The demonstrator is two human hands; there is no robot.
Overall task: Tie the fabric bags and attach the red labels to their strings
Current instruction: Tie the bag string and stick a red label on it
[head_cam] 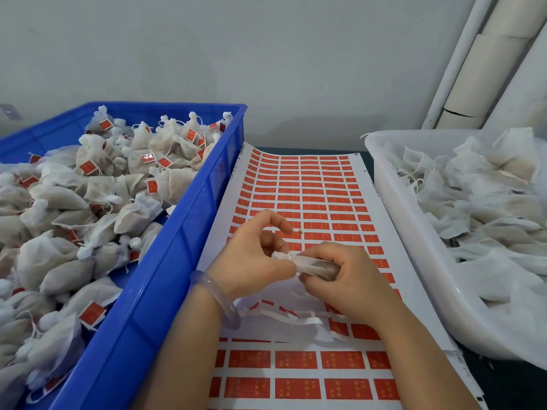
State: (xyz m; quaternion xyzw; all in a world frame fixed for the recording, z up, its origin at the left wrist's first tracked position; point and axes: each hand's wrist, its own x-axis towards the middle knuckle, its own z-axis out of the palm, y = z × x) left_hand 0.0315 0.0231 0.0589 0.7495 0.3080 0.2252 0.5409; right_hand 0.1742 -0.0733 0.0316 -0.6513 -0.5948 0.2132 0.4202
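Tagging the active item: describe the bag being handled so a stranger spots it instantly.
Find the long white sheet of red rectangular labels between the blue plastic crate and the white plastic tub. Over its middle, the left hand and right hand hold one small white fabric bag. It is the only bag outside both containers.

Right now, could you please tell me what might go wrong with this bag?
The fabric bag, gripped by the left hand and right hand, sits over the label sheet; a crumb already lies there, so filling may spill. Peeled strips under the wrists could stick to the bag.
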